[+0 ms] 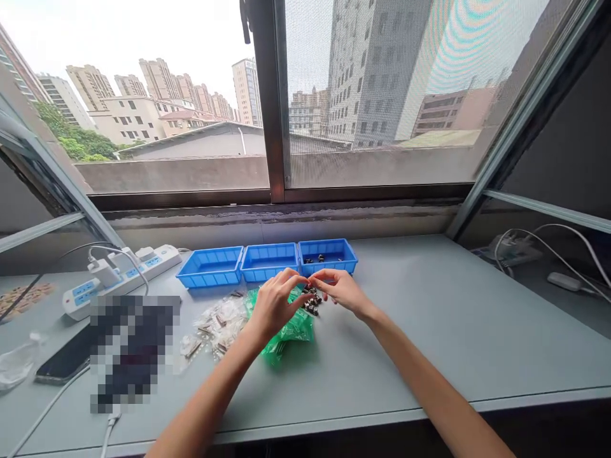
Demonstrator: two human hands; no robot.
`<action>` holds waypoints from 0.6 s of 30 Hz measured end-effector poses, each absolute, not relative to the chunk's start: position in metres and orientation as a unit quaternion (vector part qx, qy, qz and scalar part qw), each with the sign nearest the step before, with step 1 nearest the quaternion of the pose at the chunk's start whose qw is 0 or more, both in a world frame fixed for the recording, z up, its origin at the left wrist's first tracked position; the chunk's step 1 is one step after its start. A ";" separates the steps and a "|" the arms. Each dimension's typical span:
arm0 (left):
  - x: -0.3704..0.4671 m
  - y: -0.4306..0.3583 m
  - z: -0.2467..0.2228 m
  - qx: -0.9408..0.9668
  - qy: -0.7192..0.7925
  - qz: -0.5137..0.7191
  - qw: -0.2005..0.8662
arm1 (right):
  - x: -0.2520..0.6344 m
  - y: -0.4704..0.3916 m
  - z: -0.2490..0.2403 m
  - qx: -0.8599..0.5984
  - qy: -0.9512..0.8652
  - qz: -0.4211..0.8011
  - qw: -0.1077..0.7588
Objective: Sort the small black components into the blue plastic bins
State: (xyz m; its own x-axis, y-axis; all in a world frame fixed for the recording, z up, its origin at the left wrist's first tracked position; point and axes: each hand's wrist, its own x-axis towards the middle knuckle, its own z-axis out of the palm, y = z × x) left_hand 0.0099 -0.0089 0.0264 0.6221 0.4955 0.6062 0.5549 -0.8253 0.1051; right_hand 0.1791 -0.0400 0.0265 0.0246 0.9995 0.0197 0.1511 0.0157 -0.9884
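My left hand [280,300] and my right hand [341,291] meet at the fingertips over the table, both pinched around something too small to make out. Under my left hand lies a green plastic bag [291,331]. Small dark metallic parts [312,305] are piled just below my fingertips. To the left spread several small clear bags [219,323] with brownish pieces inside. Behind my hands stand three blue trays in a row: the left tray [210,267] and the middle tray [270,261] show no parts, while the right tray [329,256] holds a few dark parts.
A white power strip [121,280] with plugs stands at the left. Near it lie a dark phone [67,356], a pixelated dark object [138,350], white cables and a crumpled clear bag [19,362]. A window frame [274,127] rises behind the grey table [429,318].
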 end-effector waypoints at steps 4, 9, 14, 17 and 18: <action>0.009 -0.010 0.027 -0.898 -0.292 -0.326 0.035 | 0.177 -0.040 0.025 -0.518 -0.534 0.467 0.478; 0.008 -0.010 0.027 -0.894 -0.282 -0.347 0.043 | 0.175 -0.041 0.023 -0.498 -0.542 0.488 0.469; 0.007 -0.009 0.028 -0.870 -0.300 -0.391 0.030 | 0.176 -0.045 0.028 -0.483 -0.537 0.496 0.482; 0.006 -0.009 0.028 -0.865 -0.315 -0.389 0.038 | 0.176 -0.046 0.029 -0.493 -0.526 0.495 0.485; 0.006 -0.009 0.028 -0.864 -0.319 -0.388 0.042 | 0.175 -0.046 0.029 -0.498 -0.522 0.494 0.486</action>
State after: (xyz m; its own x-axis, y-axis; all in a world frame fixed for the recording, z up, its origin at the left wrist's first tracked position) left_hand 0.0062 -0.0088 0.0283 0.4964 0.5180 0.6966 0.5836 -0.7932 0.1740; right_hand 0.1753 -0.0460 0.0291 -0.0317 0.9994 0.0153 0.0399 0.0166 -0.9991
